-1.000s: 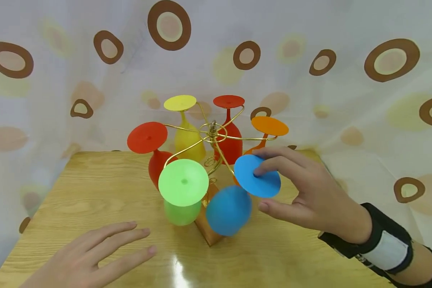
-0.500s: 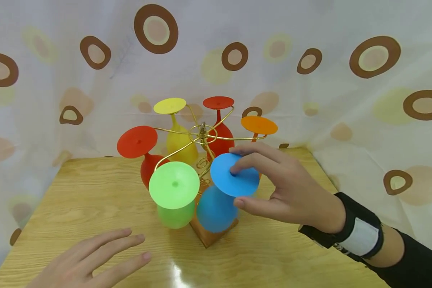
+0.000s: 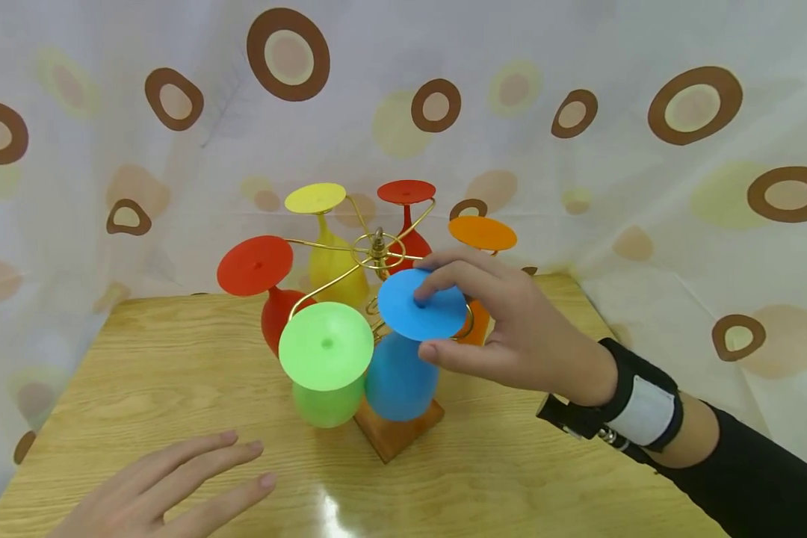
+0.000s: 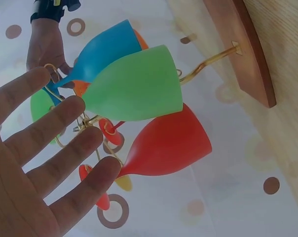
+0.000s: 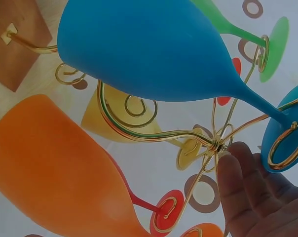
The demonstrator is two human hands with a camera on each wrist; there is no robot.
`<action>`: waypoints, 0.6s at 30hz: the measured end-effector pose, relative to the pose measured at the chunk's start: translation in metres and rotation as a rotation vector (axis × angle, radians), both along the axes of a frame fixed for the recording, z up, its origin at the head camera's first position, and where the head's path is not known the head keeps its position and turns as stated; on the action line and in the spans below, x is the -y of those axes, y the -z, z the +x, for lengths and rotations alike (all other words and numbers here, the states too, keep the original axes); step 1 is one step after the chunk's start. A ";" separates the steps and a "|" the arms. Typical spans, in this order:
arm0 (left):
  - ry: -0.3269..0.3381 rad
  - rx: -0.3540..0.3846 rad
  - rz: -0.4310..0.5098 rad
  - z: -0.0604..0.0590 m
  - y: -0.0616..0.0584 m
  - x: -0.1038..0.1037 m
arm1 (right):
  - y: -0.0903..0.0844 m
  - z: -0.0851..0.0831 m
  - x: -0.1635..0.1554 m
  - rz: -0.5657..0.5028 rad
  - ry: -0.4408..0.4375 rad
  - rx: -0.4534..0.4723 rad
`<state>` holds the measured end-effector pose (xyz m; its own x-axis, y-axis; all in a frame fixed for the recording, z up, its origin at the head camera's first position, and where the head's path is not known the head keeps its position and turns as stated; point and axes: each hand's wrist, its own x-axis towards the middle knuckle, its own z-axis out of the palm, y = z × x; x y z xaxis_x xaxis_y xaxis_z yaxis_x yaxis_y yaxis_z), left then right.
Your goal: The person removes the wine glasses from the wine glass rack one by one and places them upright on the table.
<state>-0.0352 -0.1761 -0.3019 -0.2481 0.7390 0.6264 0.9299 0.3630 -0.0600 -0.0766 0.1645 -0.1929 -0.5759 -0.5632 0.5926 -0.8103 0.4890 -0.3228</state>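
My right hand (image 3: 511, 321) is at the round foot of a blue plastic wine glass (image 3: 401, 381), which hangs upside down. Its fingers press on top of the foot and the thumb lies at the near edge. In the right wrist view, a wire hook (image 5: 287, 148) curls by the glass's stem under the foot. Gold wire arms of the glass rack (image 3: 378, 250) carry green (image 3: 326, 346), red (image 3: 255, 265), yellow (image 3: 336, 269) and orange (image 3: 482, 233) glasses, also inverted. Fingers spread and holding nothing, my left hand (image 3: 161, 486) hovers front left of the rack.
The rack's square wooden base (image 3: 393, 433) stands on a light wooden table (image 3: 175, 359). Behind and at the sides hangs a white cloth (image 3: 350, 134) with brown ring patterns. A second red glass (image 3: 406, 192) hangs at the back.
My right hand and the blue glass have moved left and slightly up, closer to the green glass. The head view has shifted a little. My left hand stays nearly still.
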 end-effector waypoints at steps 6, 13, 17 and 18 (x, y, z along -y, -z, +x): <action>-0.003 -0.002 -0.005 -0.002 0.002 0.001 | -0.002 -0.003 0.000 -0.017 0.015 0.055; 0.023 -0.005 0.001 -0.006 0.004 0.002 | -0.003 -0.004 -0.005 -0.052 0.044 0.109; 0.003 0.013 -0.009 -0.005 0.003 0.002 | -0.004 -0.004 -0.009 -0.059 0.065 0.113; -0.006 0.018 -0.012 -0.004 0.003 0.002 | -0.004 -0.004 -0.009 -0.060 0.070 0.114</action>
<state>-0.0391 -0.1782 -0.3048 -0.2634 0.7450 0.6129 0.9287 0.3676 -0.0477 -0.0804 0.1737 -0.1887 -0.6778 -0.4851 0.5524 -0.7315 0.5202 -0.4408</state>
